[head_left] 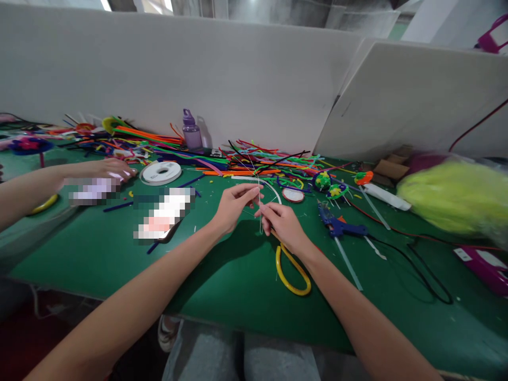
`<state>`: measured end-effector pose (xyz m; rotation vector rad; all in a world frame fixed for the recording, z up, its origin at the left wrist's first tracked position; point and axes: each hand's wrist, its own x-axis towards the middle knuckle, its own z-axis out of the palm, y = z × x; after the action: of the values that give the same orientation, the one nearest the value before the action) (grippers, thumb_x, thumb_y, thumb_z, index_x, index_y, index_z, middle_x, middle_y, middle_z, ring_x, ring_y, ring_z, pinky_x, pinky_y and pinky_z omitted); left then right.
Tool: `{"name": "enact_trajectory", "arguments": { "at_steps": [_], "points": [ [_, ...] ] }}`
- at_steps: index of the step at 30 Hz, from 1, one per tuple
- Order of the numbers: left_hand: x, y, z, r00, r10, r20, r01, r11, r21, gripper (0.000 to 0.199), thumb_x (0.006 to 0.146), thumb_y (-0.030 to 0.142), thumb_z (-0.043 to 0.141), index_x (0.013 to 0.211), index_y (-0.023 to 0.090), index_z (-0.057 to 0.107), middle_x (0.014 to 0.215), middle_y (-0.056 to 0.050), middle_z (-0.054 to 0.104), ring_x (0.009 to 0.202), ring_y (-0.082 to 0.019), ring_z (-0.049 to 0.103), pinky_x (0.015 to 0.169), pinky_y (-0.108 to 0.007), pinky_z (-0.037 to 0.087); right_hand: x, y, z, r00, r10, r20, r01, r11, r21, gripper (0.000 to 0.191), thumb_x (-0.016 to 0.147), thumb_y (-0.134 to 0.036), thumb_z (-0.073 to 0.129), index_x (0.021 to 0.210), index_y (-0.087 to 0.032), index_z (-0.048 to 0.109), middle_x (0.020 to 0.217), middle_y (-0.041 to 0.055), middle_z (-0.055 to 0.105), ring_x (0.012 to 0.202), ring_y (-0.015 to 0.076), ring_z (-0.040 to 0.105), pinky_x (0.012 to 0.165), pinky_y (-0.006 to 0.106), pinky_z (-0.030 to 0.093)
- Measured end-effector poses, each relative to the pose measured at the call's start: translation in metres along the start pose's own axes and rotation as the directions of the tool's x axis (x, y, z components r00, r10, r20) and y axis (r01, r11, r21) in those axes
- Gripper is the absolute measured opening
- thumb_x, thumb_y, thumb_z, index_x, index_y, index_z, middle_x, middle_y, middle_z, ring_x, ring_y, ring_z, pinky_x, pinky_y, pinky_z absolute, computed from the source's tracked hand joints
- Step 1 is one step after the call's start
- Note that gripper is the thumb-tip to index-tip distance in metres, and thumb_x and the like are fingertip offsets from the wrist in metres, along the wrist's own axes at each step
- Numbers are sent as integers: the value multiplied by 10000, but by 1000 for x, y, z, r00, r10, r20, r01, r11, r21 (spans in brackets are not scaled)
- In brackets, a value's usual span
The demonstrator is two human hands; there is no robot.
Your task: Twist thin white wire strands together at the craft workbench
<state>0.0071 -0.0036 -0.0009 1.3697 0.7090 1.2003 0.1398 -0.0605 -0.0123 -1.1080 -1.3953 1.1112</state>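
- Pinched between thumb and fingertips, a thin pale wire (260, 203) stands nearly upright between the two hands, held just above the green table (222, 286) where it can be worked without snagging on anything.
- Left hand (234, 206) closes on the wire high up, near its top end; right hand (283, 225) closes on it lower down, knuckles toward the camera, so the strand is kept taut between two points.
- Just below the right wrist, a yellow pipe-cleaner loop (291, 272) lies flat on the table; whether the hand touches it cannot be told.
- Within easy reach to the right sits a blue glue gun (339, 226), nozzle toward the worker, its black cord (416, 264) trailing off across the table.
- Farther back, a sprawl of coloured pipe cleaners (246, 159) runs along the white partition (198, 69), with a purple bottle (192, 129) standing upright among them and a white spool (161, 172) lying flat in front.
- At far left another person's hand (107, 169) rests by that spool, well apart from the wire.
- A fluffy yellow-green heap (456, 196) fills the right edge.
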Motion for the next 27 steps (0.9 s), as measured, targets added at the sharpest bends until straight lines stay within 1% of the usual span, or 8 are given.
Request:
{"name": "enact_trajectory", "arguments": {
  "at_steps": [10, 15, 16, 18, 20, 22, 24, 27],
  "points": [
    [1, 0, 0, 1000, -24, 6, 24, 999, -22, 234, 709, 328, 666, 835, 131, 664, 715, -41, 624, 637, -116, 562, 552, -225, 414, -6, -5, 4, 993, -46, -108, 25, 981, -193, 279, 848, -381, 480, 697, -171, 586, 479, -45, 486, 392, 83, 457, 415, 202, 362],
    [1, 1, -1, 1000, -26, 16, 26, 1000, 10, 193, 688, 301, 674, 782, 133, 658, 655, -21, 608, 566, -95, 517, 532, -224, 398, -7, -9, 2, 994, -53, -93, 32, 975, -218, 295, 833, -394, 500, 649, -176, 573, 466, -43, 482, 388, 90, 461, 410, 209, 368],
    [1, 2, 0, 998, -40, 44, 40, 999, 8, 189, 684, 298, 676, 777, 134, 658, 638, -15, 602, 553, -91, 511, 529, -224, 395, -6, -11, 0, 993, -56, -102, 34, 978, -205, 306, 831, -405, 501, 641, -175, 570, 458, -45, 475, 384, 90, 458, 405, 210, 367],
    [0, 3, 0, 986, -87, 145, 88, 996, 3, 186, 689, 297, 673, 768, 130, 658, 614, -10, 595, 539, -90, 513, 528, -227, 393, -4, -15, -6, 986, -65, -154, 40, 986, -160, 302, 822, -417, 514, 644, -177, 558, 443, -52, 463, 368, 87, 447, 395, 211, 361],
    [-3, 3, 2, 957, -132, 257, 133, 991, 12, 179, 702, 293, 665, 754, 122, 657, 608, -16, 599, 540, -92, 521, 534, -231, 391, -1, -18, -12, 977, -67, -200, 48, 994, -97, 254, 799, -404, 551, 677, -182, 544, 434, -64, 465, 355, 85, 442, 392, 212, 361],
    [-5, 4, 3, 929, -157, 335, 154, 987, 36, 163, 715, 281, 658, 730, 118, 654, 622, -23, 611, 546, -90, 524, 547, -235, 389, 1, -19, -17, 978, -60, -200, 52, 998, -43, 202, 772, -369, 589, 712, -183, 539, 439, -69, 484, 357, 87, 452, 401, 214, 375],
    [-7, 3, 4, 916, -161, 366, 151, 987, 56, 160, 722, 276, 658, 710, 117, 650, 634, -27, 621, 553, -89, 526, 561, -239, 390, 3, -19, -19, 982, -60, -181, 57, 998, -22, 181, 754, -341, 607, 707, -180, 540, 448, -66, 502, 372, 91, 472, 419, 219, 394],
    [-7, 2, 4, 916, -164, 365, 145, 986, 81, 183, 727, 294, 661, 717, 112, 654, 660, -45, 641, 571, -103, 548, 574, -248, 397, 3, -17, -18, 977, -77, -199, 74, 997, -22, 199, 749, -337, 614, 663, -177, 533, 446, -60, 509, 390, 90, 486, 445, 223, 410]
  ]
}}
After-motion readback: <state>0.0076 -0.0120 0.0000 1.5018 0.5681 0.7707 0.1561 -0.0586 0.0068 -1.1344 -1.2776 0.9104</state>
